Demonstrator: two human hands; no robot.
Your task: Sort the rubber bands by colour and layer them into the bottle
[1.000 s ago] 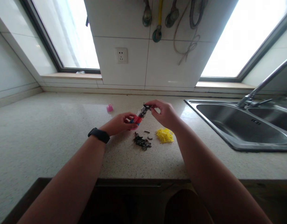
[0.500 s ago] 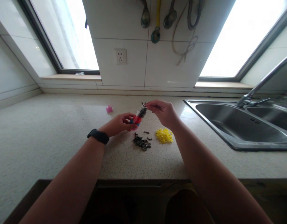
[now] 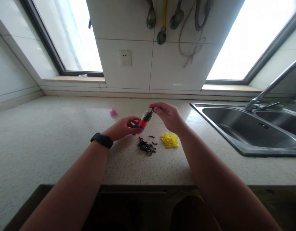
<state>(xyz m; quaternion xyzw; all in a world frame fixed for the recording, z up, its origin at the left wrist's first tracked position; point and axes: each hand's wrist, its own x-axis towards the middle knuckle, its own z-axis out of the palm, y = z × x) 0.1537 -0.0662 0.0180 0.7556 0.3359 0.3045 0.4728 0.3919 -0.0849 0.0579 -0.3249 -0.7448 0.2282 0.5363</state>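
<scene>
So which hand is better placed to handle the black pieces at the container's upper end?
Probably the right hand: its thumb and finger are right by the black pieces there, while the left hand is wrapped around the container lower down.

Container (image 3: 142,122): clear, showing red and blue bands; black pieces (image 3: 148,115) darken its upper end. Pile of small curved pieces (image 3: 146,147): black throughout. Heap of small slender pieces (image 3: 170,140): bright yellow. Small cap (image 3: 113,112): pink. Wristband (image 3: 102,140): plain black. Countertop (image 3: 66,128): off-white, finely speckled with grey. Wall tiles (image 3: 128,80): white, crossed by thin dark joint lines. Socket plate (image 3: 125,58): white. Pipe (image 3: 164,14): yellow. Sink (image 3: 244,125): silver-grey. Window frame (image 3: 42,41): dark grey.
</scene>
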